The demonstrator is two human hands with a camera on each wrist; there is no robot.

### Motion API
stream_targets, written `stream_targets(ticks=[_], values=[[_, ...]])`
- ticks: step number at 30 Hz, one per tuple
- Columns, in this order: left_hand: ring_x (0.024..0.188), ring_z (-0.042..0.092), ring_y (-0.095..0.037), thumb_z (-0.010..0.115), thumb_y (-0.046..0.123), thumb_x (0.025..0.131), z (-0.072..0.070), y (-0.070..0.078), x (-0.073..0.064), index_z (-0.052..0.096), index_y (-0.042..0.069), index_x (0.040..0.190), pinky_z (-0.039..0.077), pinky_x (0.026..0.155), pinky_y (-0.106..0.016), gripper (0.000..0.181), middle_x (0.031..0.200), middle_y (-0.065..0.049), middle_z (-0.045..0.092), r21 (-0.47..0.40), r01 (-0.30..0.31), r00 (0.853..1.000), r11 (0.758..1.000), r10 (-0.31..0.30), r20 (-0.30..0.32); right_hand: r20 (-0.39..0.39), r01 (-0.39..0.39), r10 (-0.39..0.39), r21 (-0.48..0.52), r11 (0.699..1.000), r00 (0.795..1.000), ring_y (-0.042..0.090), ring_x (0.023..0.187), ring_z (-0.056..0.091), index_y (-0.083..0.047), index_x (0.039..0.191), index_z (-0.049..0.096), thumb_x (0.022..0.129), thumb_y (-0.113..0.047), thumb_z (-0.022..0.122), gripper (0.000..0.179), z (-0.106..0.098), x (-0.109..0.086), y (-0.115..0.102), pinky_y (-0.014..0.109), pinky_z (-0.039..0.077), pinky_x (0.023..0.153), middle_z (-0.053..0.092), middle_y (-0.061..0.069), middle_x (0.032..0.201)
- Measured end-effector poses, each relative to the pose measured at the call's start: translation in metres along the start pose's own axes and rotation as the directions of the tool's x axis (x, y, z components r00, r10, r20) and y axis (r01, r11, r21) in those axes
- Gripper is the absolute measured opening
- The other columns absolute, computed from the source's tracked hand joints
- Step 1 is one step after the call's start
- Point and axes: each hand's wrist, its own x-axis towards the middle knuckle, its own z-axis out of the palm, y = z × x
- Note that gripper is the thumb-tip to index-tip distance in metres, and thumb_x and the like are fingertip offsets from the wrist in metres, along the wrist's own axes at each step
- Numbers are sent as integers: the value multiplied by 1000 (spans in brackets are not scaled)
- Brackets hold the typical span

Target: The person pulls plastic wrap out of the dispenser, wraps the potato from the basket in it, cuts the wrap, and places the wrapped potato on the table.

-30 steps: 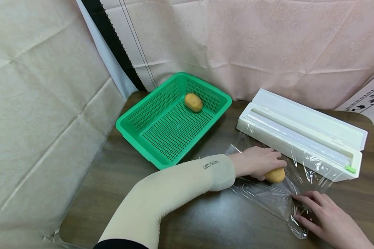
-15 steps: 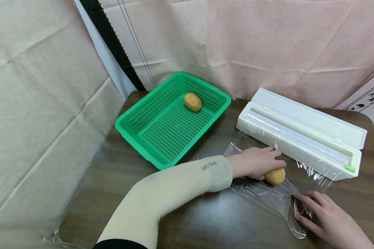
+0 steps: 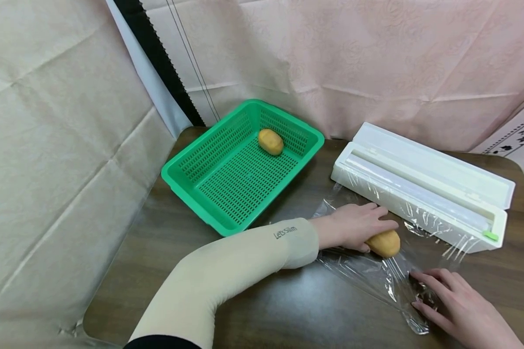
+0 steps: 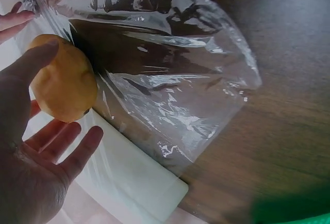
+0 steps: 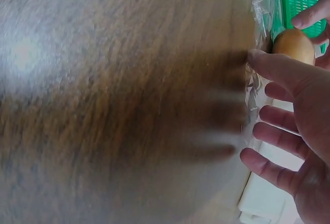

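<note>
My left hand (image 3: 358, 227) holds a yellow potato (image 3: 385, 243), with the thumb on one side and fingers on the other. Beneath the potato (image 4: 66, 79) lies a crumpled sheet of clear plastic wrap (image 4: 160, 59). At the sheet's near right end, my right hand (image 3: 463, 303) touches the film, its fingers spread and thumb apart. The right wrist view shows the thumb of that hand (image 5: 304, 115) at the film's edge. A white wrap dispenser (image 3: 408, 206) stands behind the hands with its lid raised. Film hangs over its front wall.
A green perforated basket (image 3: 188, 194) stands at the back left, holding another potato (image 3: 270, 142). The brown wooden table (image 3: 284, 305) ends at the left in a rounded edge. Cloth curtains (image 3: 375, 63) hang behind and at the left.
The left hand and potato have shifted slightly left. The film between the dispenser and the right hand has drawn back toward the dispenser. The right hand has stayed nearly still.
</note>
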Motion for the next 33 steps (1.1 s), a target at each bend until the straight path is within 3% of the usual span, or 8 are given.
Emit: stream_targets(ticks=[6,14,19,23,27,30,33], values=[[136,47,-12,77,44,97,-2,-5,-21,40,35,163,54,95,-28,76,154,5,45,17,54,998,998,-54,-31,-40,28,-27,27,999,999,22,101,57,-14,123,74,98,-77,53,71,-1,2,1,21,40,87,65,1,119],[123,57,-15,73,38,99,3,-7,-59,52,25,153,57,86,-30,59,139,2,56,59,101,987,993,-93,-129,-80,29,-29,-5,1000,996,22,94,56,-12,119,76,102,-78,36,79,-10,7,-3,30,43,74,65,2,114],[118,61,-16,75,35,98,14,-6,-82,59,21,143,56,91,-31,49,132,1,61,58,115,977,992,-103,-184,-119,40,-43,-32,999,992,25,89,59,-10,116,77,106,-73,33,77,-14,13,-10,34,43,71,66,5,110],[121,63,-17,71,31,101,25,-4,-98,64,22,137,57,92,-31,38,131,2,65,71,124,977,990,-109,-183,-163,62,-66,-29,998,984,26,86,58,-10,108,77,108,-70,35,73,-16,17,-15,35,43,71,66,4,105],[126,63,-16,61,26,107,37,-1,-110,69,27,133,58,87,-32,26,133,4,68,107,133,981,985,-115,-159,-151,104,-98,31,994,984,15,82,56,-19,94,74,107,-69,39,63,-14,20,-21,29,44,69,62,-7,97],[127,63,-15,55,26,111,46,-1,-116,70,30,132,57,85,-32,26,135,6,68,128,132,984,983,-115,-137,-88,130,-122,89,988,989,4,79,54,-29,93,70,102,-68,58,42,-10,20,-26,22,45,67,58,-18,97],[124,64,-14,52,28,112,52,-1,-120,70,32,134,57,87,-33,28,135,8,68,144,126,987,982,-110,-114,-26,133,-131,110,985,991,-4,78,52,-35,94,68,86,-59,85,30,-4,17,-31,18,45,66,55,-24,97]])
